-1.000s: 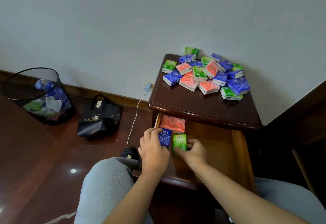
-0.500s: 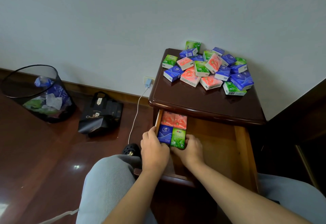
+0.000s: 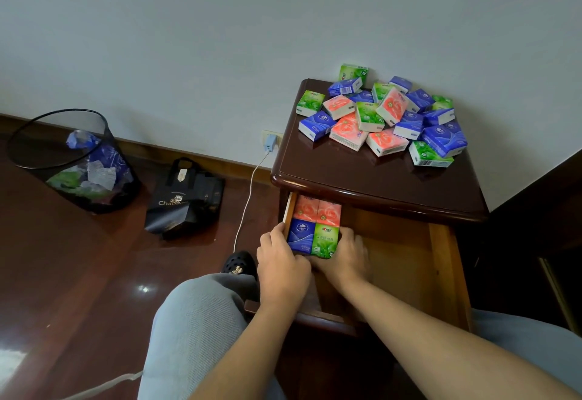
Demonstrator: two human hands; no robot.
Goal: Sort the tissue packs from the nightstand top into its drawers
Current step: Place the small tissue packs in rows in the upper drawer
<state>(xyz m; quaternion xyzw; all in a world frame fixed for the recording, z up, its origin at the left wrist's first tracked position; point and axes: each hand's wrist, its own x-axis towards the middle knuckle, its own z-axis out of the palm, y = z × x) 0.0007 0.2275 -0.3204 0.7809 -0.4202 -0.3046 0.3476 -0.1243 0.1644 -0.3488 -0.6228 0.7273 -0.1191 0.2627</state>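
Note:
The nightstand's top drawer is pulled open. Two pink tissue packs lie side by side in its far left corner. Directly in front of them sit a blue pack and a green pack, touching each other. My left hand curls round the blue pack's left and near edges. My right hand curls round the green pack's right and near edges. On the nightstand top, a loose pile of several blue, green and pink packs lies toward the back.
A black mesh bin with wrappers stands on the floor at left. Next to it is a black bag. A white charger cable runs from a wall socket. My knee is left of the drawer. Dark furniture lies to the right.
Both hands slid the blue and green packs deeper into the drawer until they met the pink packs and each other. The pile on top has not changed.

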